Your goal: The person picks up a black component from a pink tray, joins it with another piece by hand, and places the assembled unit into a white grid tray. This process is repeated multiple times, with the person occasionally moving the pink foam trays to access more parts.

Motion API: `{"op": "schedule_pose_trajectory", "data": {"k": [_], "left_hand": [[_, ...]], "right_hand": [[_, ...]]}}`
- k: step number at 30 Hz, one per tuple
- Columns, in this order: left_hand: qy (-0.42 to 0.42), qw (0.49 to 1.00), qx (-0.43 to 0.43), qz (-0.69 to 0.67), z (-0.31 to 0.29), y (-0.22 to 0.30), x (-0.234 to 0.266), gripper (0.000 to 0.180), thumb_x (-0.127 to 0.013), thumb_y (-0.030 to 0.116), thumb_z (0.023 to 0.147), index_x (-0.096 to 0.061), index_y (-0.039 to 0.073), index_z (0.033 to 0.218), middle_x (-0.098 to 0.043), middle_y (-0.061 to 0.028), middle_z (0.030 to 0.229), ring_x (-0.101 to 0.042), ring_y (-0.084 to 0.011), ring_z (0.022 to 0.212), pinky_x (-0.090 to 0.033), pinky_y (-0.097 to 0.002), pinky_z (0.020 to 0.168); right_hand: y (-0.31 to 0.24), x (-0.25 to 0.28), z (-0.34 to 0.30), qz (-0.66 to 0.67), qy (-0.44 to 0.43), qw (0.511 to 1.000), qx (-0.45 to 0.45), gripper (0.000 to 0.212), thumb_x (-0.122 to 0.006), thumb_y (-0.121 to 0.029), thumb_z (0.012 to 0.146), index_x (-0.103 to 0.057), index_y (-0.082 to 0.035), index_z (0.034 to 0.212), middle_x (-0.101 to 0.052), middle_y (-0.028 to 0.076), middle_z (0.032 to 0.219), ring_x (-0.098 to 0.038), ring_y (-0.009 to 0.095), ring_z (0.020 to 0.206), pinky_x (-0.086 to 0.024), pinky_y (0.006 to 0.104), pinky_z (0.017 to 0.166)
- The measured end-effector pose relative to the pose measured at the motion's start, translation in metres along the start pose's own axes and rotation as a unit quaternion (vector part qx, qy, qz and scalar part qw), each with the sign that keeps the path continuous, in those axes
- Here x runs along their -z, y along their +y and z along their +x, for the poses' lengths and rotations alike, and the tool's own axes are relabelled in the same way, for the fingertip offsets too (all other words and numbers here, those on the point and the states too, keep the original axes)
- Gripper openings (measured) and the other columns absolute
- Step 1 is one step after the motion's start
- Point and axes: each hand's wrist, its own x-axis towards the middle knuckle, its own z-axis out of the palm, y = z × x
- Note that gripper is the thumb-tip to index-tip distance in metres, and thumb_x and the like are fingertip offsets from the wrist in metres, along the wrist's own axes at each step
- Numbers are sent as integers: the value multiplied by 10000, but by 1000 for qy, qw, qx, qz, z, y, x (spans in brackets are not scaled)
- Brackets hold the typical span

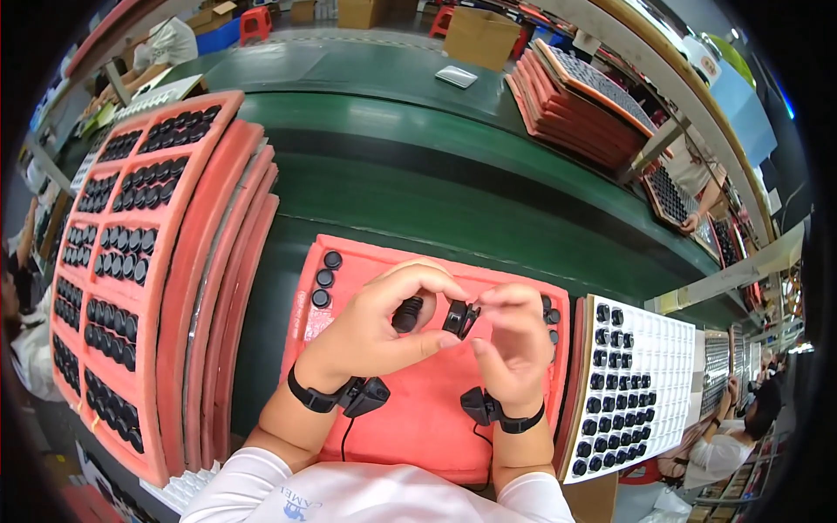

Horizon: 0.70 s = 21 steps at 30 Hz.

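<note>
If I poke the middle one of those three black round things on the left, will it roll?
The middle round thing would probably slide, since it seems to sit flat on the pink tray. Tipped onto its side, it might roll.

There are two hands (pixel 370 327) and two wrist cameras (pixel 366 397) (one apiece).

On the far part of the green surface (pixel 375 74) lies a small pale packet (pixel 456 77). Beyond it is a brown cardboard box (pixel 482 39); farther left, a red stool (pixel 255 25) stands near what may be a blue bin (pixel 218 37). At lower right, a co-worker (pixel 719 455) wears white.
</note>
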Motion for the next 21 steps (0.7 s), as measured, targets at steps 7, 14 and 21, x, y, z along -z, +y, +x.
{"op": "schedule_pose_trajectory", "data": {"k": [7, 14, 21], "left_hand": [[23, 979, -119, 162, 5, -9, -10, 379, -742, 197, 757, -571, 21, 1046, -558, -68, 914, -421, -73, 607, -346, -203, 513], [6, 979, -126, 161, 2, -11, -13, 395, -718, 227, 782, -543, 16, 1067, -570, -107, 940, -475, -96, 671, -385, -218, 545], [29, 997, -62, -36, -2, -18, -16, 385, -660, 262, 836, -498, 16, 1084, -570, -142, 951, -569, -178, 833, -463, -271, 697]], "right_hand": [[2, -14, -9, 197, 86, 969, -125, 255, -507, -113, 912, -435, 15, 1120, -485, 67, 937, -493, 122, 760, -429, 251, 701], [-4, -23, -9, 188, 118, 963, -155, 227, -428, -229, 961, -426, -28, 1065, -498, 70, 844, -457, 118, 684, -400, 249, 626], [-5, -11, -4, 558, 101, 795, -213, 283, -324, -303, 985, -434, -52, 1055, -456, 77, 655, -407, 140, 564, -373, 271, 544]]}}
